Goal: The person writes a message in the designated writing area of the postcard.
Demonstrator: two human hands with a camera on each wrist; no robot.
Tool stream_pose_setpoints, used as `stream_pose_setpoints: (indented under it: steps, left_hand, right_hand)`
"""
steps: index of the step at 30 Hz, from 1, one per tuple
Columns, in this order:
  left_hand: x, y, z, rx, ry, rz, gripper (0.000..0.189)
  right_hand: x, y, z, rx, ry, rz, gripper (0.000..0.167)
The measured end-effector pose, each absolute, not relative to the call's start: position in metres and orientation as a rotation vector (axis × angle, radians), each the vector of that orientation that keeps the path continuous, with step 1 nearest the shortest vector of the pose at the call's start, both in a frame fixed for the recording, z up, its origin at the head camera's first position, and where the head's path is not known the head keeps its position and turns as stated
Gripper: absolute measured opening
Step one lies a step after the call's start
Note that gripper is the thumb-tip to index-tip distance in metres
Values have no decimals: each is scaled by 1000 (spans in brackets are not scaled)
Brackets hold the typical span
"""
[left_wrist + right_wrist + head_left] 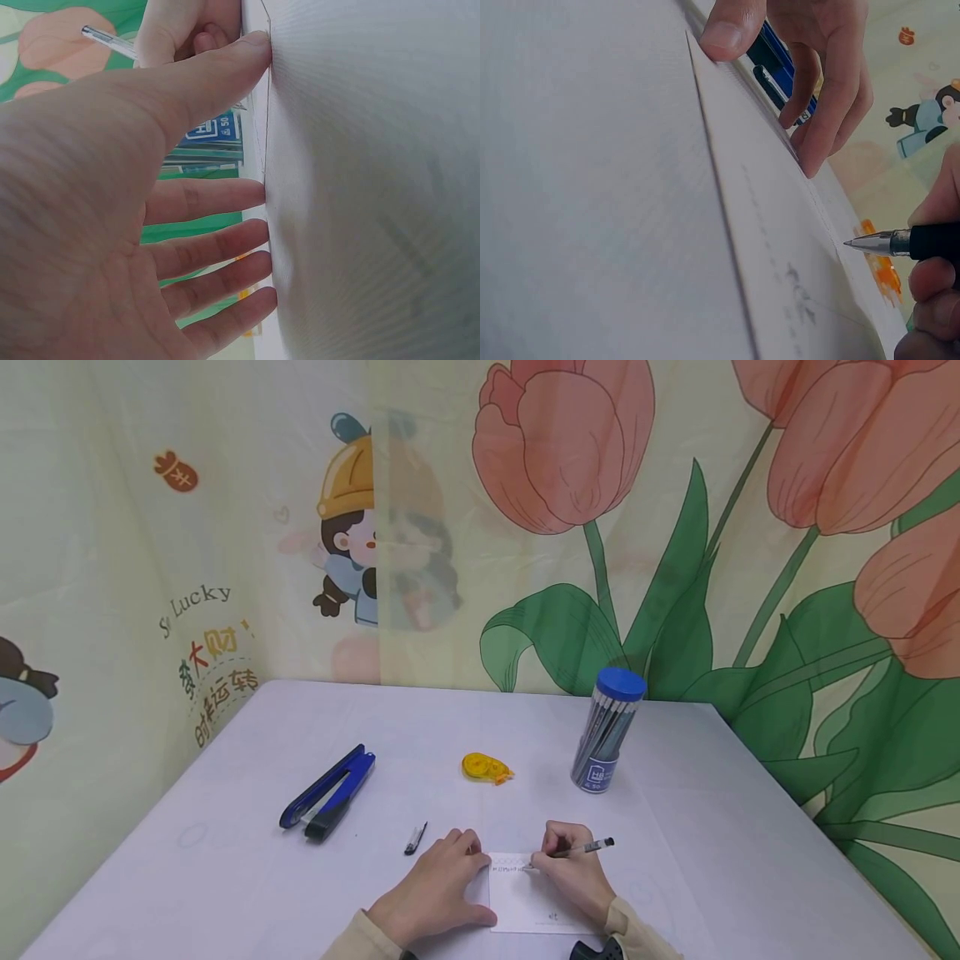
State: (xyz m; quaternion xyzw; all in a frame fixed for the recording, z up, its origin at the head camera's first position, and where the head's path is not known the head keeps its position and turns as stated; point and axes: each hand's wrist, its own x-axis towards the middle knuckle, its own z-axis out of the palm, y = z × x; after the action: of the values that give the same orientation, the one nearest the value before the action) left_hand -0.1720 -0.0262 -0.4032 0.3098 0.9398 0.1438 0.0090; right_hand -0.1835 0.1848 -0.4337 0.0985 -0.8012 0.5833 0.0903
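A white sheet of paper lies on the table, with a row of dark handwriting near its top edge and a small mark low down. My right hand pinches a black gel pen, its tip right at the end of the written row. In the right wrist view the pen's silver tip points at the paper. My left hand rests along the paper's left edge, thumb and fingers spread and fairly straight, fingertips touching down. Just beyond it lies a pen cap.
A blue and black stapler lies at the left. Yellow correction tape sits in the middle, beyond the paper. A clear jar of pencils with a blue lid stands at the back right. A printed curtain hangs behind the white table.
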Motion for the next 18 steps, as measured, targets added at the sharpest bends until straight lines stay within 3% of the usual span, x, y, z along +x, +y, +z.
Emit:
stream_pose_setpoints:
  steps: [18]
  left_hand:
    - [-172,-26,-403,957,2930,459,62]
  right_hand:
    - [-183,186,-430,194,-2427,1745,21]
